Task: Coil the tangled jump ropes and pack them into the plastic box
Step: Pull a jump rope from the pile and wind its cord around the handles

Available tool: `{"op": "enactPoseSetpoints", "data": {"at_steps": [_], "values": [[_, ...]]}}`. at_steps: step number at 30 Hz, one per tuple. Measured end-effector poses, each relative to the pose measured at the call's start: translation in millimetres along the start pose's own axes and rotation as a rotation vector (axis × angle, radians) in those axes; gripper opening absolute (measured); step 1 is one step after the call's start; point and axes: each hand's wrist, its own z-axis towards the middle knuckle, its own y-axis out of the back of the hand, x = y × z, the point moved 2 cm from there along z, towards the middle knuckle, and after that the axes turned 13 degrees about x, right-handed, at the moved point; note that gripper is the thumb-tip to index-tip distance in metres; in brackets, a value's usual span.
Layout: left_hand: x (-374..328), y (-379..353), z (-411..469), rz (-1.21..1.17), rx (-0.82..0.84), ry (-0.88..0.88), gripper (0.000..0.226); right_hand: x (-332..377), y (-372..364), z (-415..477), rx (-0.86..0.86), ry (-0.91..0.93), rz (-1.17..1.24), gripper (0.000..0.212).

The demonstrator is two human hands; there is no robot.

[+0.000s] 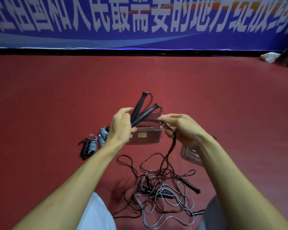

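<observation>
Black handles (140,112) clasped in left hand (121,128) fingers (123,111) | right hand (181,128) pinches rope (169,151) | red floor (222,97) wide beyond box (148,139)

The left hand (121,128) grips two black handles (140,112) angled up and away; the right hand (181,128) pinches a dark rope (169,151) that hangs into a loose tangle (163,193) of dark and grey ropes on the red floor (57,97). A clear plastic box (146,136) stands just behind the hands, with coiled ropes (93,144) lying on the floor to its left.
</observation>
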Motion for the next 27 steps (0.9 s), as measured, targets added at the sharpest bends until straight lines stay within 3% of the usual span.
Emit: {"op": "enactPoseSetpoints", "data": {"at_steps": [4, 7, 10, 12, 14, 17, 20, 23, 26, 27], "values": [[21, 18, 11, 0.196, -0.175, 0.134, 0.031, -4, -25, -3, 0.154, -0.054, -0.446, 0.033], [28, 28, 14, 0.352, -0.236, 0.187, 0.026, -11, -33, 0, 0.247, -0.120, -0.678, 0.031], [36, 33, 17, 0.142, -0.152, 0.267, 0.027, -13, -35, 2, 0.287, -0.105, -0.936, 0.017], [40, 34, 17, 0.017, -0.087, 0.334, 0.027, -11, -34, 1, 0.279, -0.024, -1.120, 0.023], [43, 35, 15, 0.116, -0.030, 0.335, 0.033, -8, -34, 0, 0.267, 0.088, -1.170, 0.029], [42, 33, 10, 0.382, 0.067, 0.316, 0.066, -7, -28, 3, 0.189, 0.271, -1.244, 0.032], [40, 25, 6, 0.444, 0.265, 0.373, 0.089, -6, -20, 5, 0.079, 0.376, -1.263, 0.026], [35, 15, 0, 0.503, 0.460, 0.326, 0.067, -2, -13, 3, -0.027, 0.452, -1.230, 0.020], [30, 9, -7, 0.645, 0.502, 0.263, 0.057, 5, -8, -1, -0.129, 0.514, -1.095, 0.006], [28, 5, -9, 0.725, 0.504, 0.244, 0.057, 7, -6, -3, -0.166, 0.518, -1.047, 0.013]]}}
